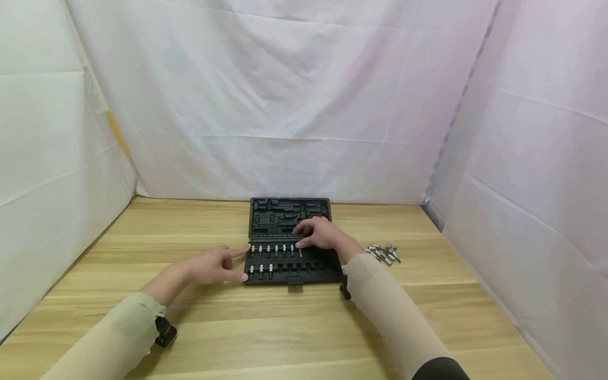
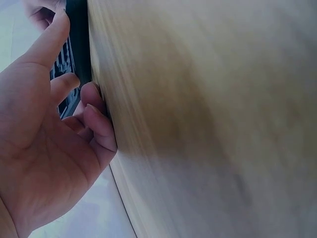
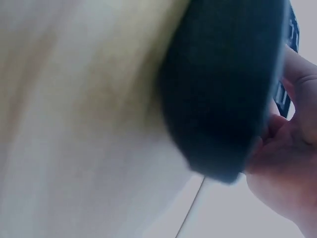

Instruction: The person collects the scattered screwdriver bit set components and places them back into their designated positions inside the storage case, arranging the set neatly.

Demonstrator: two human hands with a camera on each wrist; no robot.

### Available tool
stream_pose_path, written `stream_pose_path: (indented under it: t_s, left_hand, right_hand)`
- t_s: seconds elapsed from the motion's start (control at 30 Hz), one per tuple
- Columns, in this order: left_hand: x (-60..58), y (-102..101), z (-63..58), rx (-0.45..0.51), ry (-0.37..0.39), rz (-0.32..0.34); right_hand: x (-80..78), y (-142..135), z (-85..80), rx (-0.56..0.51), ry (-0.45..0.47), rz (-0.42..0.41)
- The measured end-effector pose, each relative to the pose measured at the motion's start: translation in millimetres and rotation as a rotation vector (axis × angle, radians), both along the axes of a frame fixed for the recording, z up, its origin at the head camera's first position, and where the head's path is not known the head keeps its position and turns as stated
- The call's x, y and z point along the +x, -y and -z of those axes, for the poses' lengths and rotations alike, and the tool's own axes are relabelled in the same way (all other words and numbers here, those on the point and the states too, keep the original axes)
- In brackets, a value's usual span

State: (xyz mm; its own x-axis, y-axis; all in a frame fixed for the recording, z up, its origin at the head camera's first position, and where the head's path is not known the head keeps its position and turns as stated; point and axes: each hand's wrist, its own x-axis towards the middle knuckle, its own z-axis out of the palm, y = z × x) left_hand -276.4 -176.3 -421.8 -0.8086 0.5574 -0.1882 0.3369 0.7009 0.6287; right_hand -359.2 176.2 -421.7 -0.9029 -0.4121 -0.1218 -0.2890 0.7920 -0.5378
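An open black plastic case [image 1: 280,277] lies on the table with its lid [image 1: 290,203] folded back. Silver bit sockets fill the upper row of its slots, and three more, including one bit socket [image 1: 261,270], stand at the left of the lower row. My left hand [image 1: 209,268] touches the case's left edge with index finger and thumb stretched out. Over the upper row's right end is my right hand [image 1: 323,233], its thumb on the last bit socket [image 1: 300,253] and its fingers apart from the thumb. Part of the case is hidden beneath it.
Several loose bit sockets [image 1: 383,254] lie in a pile on the wooden table [image 1: 228,338], right of the case. White cloth walls [image 1: 285,95] stand behind and at both sides. In the right wrist view, the dark case edge [image 3: 223,89] blocks much of the scene.
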Motion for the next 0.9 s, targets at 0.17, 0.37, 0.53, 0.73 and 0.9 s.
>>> stream_pose_path:
  t_s: [0.17, 0.37, 0.53, 0.73, 0.9]
  left_hand:
    - [-0.1, -1, 1.4, 0.002, 0.007, 0.001]
    - [0.5, -3, 0.6, 0.001, 0.010, 0.002]
    - [0.0, -3, -0.7, 0.003, 0.001, 0.013]
    - [-0.4, -3, -0.9, -0.006, 0.006, 0.011]
    - [0.3, -2, -0.7, -0.008, 0.016, 0.002]
  right_hand:
    - [4.3, -12, -2.2, -0.146, 0.002, 0.008]
    - [12.3, -33, -14.4, -0.228, -0.001, 0.033]
    - [20.0, -53, -22.9, -0.228, 0.001, 0.033]
    - [32.1, -82, -26.1, -0.158, -0.037, 0.055]
    - [45.6, -111, -28.1, -0.148, -0.048, 0.085]
